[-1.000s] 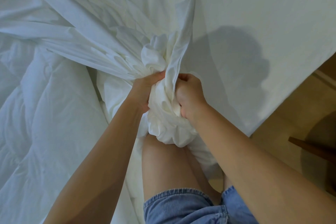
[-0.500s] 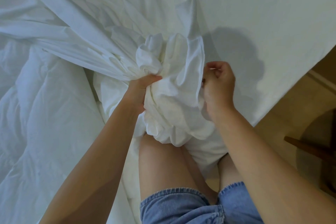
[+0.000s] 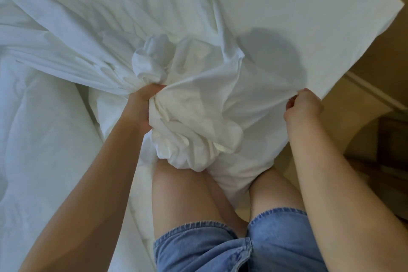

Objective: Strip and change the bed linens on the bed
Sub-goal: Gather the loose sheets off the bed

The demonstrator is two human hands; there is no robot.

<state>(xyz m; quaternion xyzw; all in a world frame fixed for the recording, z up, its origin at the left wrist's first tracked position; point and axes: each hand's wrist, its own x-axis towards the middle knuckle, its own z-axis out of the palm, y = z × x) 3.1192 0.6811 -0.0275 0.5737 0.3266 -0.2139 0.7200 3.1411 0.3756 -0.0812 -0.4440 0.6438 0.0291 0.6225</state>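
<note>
1. Both hands are closed on cloth. My left hand [image 3: 141, 106] is fisted round a gathered neck of the white sheet [image 3: 194, 117]. My right hand [image 3: 302, 108] pinches a free edge of it with curled fingers, out by the near corner of the mattress [image 3: 309, 17].
2. The sheet's bunched part hangs between the two hands, in front of my thighs and against the bed's corner. The rest fans out in long pleats from the left fist across the bed. A rumpled duvet [image 3: 44, 150] lies to the left of it.
3. I judge the step in hand to be opening the bundle sideways to find a hem or corner. I cannot tell from here whether this sheet is coming off or going on.
4. To do it well, I would hold the left fist as the anchor and let only the right hand travel. Sliding the pinch along the edge, rather than letting go and grabbing again, keeps the hem from getting lost in the folds.
5. I would keep the stretched span just taut. Pulling harder drags the pleats and the duvet toward me.
6. I would lift the hanging bunch clear of my knees before any wide pull. The low folds sit between my legs, near the floor [image 3: 364, 121], and could catch or trail.
</note>
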